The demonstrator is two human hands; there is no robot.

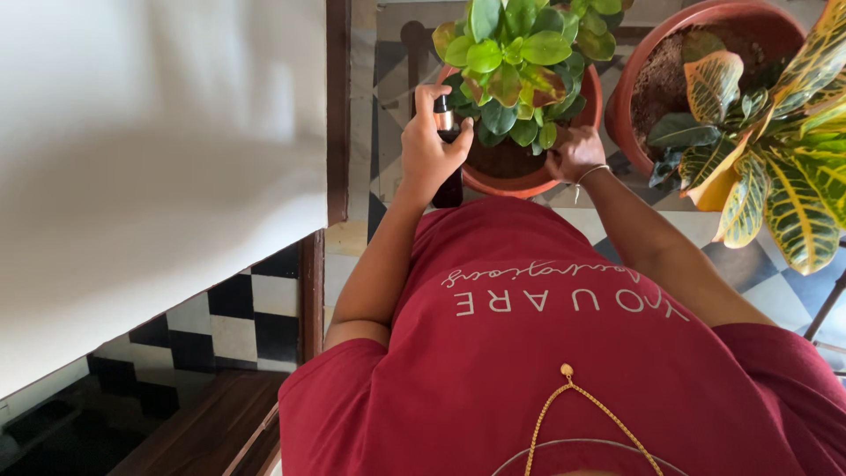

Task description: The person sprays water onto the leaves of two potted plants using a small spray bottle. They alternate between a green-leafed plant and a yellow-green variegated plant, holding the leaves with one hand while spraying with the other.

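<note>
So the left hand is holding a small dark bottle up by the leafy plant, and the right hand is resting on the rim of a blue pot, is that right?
Not quite: the pot is terracotta, reddish brown, not blue. The head view shows it. The rest holds: the left hand grips a small dark bottle beside the leafy plant, and the right hand rests on that pot's rim.

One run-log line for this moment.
left hand: holds dark spray bottle | right hand: on terracotta pot rim | green plant in pot
</note>
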